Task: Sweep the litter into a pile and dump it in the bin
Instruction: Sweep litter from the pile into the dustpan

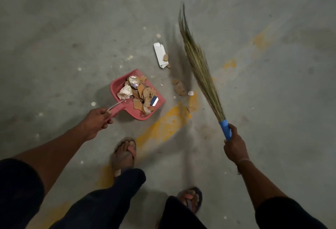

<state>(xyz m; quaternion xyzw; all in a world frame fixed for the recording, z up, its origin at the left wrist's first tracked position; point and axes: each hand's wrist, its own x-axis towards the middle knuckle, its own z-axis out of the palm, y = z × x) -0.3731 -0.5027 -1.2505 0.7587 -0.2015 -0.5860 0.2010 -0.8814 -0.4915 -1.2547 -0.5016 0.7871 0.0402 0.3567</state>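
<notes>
Both hands grip tools: the left hand (97,122) curls round the handle of the pink dustpan (116,88), and the right hand (235,148) wraps the blue grip of the grass broom (200,65). From that grip the broom's long axis runs up and to the left, its bristle tips pointing away from the person. Left of the broom, the dustpan holds torn cardboard and crumpled paper; its mouth faces lower right, handle toward the left hand. Between dustpan and broom, on the concrete floor (54,47), lie a white card (159,54) and brown cardboard scraps (180,88). Sandalled feet stand nearer the person than the dustpan, beside a worn yellow stripe (163,125).
</notes>
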